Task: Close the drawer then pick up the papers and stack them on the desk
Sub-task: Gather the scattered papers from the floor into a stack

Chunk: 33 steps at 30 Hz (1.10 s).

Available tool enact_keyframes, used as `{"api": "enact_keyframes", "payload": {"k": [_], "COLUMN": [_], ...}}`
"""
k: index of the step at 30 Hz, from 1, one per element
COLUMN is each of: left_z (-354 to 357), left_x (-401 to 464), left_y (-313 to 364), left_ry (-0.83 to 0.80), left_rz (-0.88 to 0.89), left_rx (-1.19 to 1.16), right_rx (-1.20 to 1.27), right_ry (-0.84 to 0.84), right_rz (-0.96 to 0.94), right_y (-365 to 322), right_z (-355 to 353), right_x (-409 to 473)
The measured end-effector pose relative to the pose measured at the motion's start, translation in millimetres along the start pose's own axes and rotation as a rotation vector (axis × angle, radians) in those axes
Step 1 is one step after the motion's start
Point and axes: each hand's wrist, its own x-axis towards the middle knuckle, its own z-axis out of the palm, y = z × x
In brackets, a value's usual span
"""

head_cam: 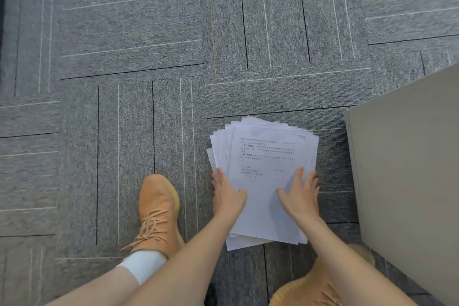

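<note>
Grey carpet (124,57) bears one fanned paper pile (265,156), pressed by left hand (227,196) and right hand (300,196), fingers straight.

Head view, steeply down, near papers (269,156)

We logged grey carpet tiles (124,32) covering the whole floor, laid in alternating directions, each tile marked with thin black and white lines. At the right edge we saw a plain beige cabinet (409,169) standing on the carpet, its flat side facing us. A dark strip (2,7) ran down the far left edge; we couldn't tell what it was. Light was soft and even, with no hard shadows.
</note>
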Motion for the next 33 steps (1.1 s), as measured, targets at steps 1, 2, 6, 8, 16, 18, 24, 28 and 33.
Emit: {"api": "enact_keyframes", "payload": {"k": [1,2,6,8,16,18,24,28,33], "left_z": [2.9,5.3,7.9,5.4,4.9,15.9,8.4,-17.9,-23.6], "left_x": [-3.4,-5.5,-6.5,-6.2,-7.4,-14.8,-2.7,5.6,21.2], "left_y": [1.0,1.8,1.4,-0.2,6.8,16.2,11.3,9.0,-5.0], "left_ry": [-0.003,0.004,0.041,0.077,0.113,0.105,0.197,0.113,-0.037], "left_rz": [0.001,0.005,0.019,0.015,-0.085,-0.079,-0.113,-0.227,-0.312], "left_rx": [-0.005,-0.005,-0.012,-0.089,-0.237,-0.227,-0.374,-0.504,-0.655], "right_rx": [0.006,0.008,0.024,0.057,0.052,0.079,0.242,0.296,0.247], "right_ry": [-0.007,-0.014,-0.027,-0.007,0.034,0.039,0.142,0.158,0.071], "right_rz": [-0.006,-0.017,-0.068,-0.069,0.016,0.024,0.043,0.045,-0.026], "right_y": [-2.7,-5.7,-14.0,-13.6,-7.9,-13.8,-11.8,-3.0,-1.2], "right_z": [1.7,3.6,7.5,6.1,12.2,16.3,1.4,-14.3,-15.5], "right_x": [-1.4,-2.6,-7.4,-10.5,-10.3,-13.4,-16.1,-13.5,-17.8]}}
